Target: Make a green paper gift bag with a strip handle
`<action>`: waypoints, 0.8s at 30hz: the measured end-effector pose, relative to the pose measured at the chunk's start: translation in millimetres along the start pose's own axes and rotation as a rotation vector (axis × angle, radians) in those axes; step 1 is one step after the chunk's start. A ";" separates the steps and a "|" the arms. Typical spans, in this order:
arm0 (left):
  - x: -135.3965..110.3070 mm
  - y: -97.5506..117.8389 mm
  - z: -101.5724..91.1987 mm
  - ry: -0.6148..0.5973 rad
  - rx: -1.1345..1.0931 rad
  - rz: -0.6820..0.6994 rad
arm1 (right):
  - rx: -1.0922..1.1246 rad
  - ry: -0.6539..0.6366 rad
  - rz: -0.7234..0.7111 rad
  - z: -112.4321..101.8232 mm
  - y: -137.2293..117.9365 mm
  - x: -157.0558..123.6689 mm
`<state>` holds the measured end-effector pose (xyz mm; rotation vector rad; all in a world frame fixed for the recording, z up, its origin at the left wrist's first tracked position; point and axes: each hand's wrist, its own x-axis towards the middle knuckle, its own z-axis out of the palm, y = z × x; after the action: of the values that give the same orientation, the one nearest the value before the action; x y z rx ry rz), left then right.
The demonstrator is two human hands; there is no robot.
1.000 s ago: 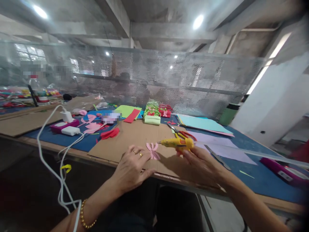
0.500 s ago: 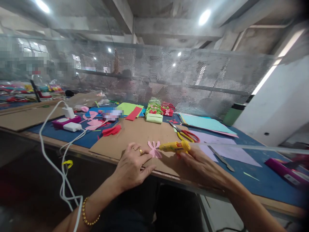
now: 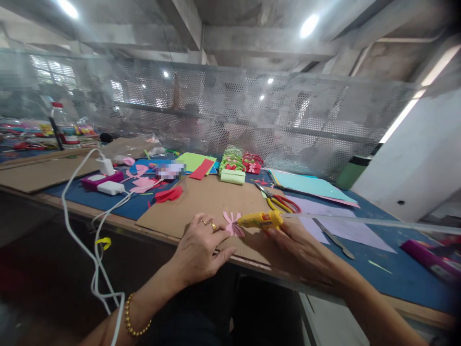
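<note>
A pink paper bow (image 3: 235, 230) with cut, splayed strips lies on the brown cardboard sheet (image 3: 205, 198) near the table's front edge. The fingertips of my left hand (image 3: 204, 246) are closed at its left side and hold it down; the thumb sits just below. My right hand (image 3: 297, 244) is wrapped round the grip of a yellow hot glue gun (image 3: 260, 220). Its nozzle points left and meets the middle of the bow, or hovers just over it. A long clear glue stick (image 3: 345, 220) runs out of the gun's back to the right.
Scissors (image 3: 279, 202) and a metal blade (image 3: 334, 239) lie to the right by lilac paper (image 3: 363, 233). Small green paper bags (image 3: 232, 175) and a red one (image 3: 252, 166) stand behind. White cables (image 3: 66, 211) hang over the left edge by a purple power strip (image 3: 94, 181).
The view has shifted slightly, so everything appears a little further right. Both hands, the glue gun and the bow keep nearly the same places relative to one another.
</note>
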<state>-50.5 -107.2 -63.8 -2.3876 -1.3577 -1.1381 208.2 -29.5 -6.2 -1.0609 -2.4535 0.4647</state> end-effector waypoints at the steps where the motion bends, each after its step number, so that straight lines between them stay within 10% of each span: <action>1: -0.1 -0.1 0.1 0.001 0.002 0.000 | -0.012 -0.009 0.000 0.2 0.1 -0.1; 24: 1.1 2.5 -2.2 -0.012 -0.042 0.019 | 0.032 -0.022 -0.041 1.0 -2.1 2.5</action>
<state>-49.4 -109.0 -61.0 -2.4349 -1.3240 -1.1608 204.9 -29.1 -5.4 -0.9953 -2.4738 0.5036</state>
